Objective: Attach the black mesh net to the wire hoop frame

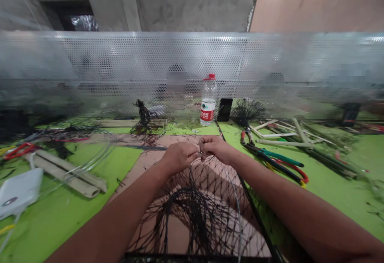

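My left hand (180,157) and my right hand (216,148) meet over the middle of the table, fingertips pinched close together. Between them is the upper edge of a black knotted net (192,205), which hangs down toward me and bunches in dark strands below. What exactly sits at the fingertips is small and partly covered by the fingers. A thin grey wire (237,203) runs down over the right side of the net. Under the net lies a brown board (177,231) on the green tabletop.
Pliers (270,157) and bamboo sticks (303,133) lie at right. A water bottle (208,103) and a dark phone (225,109) stand behind. Bamboo tubes (69,175), coiled clear line (99,155) and a white device (19,193) lie left. A perforated metal screen (135,63) crosses the back.
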`<state>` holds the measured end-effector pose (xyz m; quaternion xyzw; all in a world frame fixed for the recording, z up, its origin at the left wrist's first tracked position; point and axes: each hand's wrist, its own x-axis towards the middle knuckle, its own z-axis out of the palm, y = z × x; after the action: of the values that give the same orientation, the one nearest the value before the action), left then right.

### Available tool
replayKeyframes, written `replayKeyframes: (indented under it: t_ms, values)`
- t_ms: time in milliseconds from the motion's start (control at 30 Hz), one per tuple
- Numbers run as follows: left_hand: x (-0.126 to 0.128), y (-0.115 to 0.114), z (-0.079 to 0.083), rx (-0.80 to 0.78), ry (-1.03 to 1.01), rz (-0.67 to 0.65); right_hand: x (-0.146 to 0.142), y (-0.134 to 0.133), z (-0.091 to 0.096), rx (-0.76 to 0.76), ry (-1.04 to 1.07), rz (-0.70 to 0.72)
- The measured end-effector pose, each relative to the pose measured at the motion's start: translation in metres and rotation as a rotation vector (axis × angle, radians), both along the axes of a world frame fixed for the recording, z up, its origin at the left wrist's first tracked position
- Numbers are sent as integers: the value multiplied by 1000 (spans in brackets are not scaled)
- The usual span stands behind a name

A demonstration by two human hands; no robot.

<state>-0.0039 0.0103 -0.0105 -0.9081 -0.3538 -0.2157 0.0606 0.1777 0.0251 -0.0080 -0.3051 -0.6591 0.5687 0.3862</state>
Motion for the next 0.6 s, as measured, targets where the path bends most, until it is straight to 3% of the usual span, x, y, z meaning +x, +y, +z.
replayKeyframes:
  t_ms: [200, 367, 433, 500, 600]
  values:
    - [3, -2, 3, -126, -133, 4, 1, -3, 7, 65, -39, -9]
    - [-2, 2, 8, -411, -262, -83, 4, -4, 9, 170, -120, -39]
    - [-4, 3, 9, -534, -319, -142, 7, -4, 9, 395, -218, -112]
    - [-5, 4, 10, -631, -375, -189, 11, -3, 11, 748, -306, -183]
    - [-6, 4, 12, -714, -425, -237, 14, -5, 17, 1178, -341, -172]
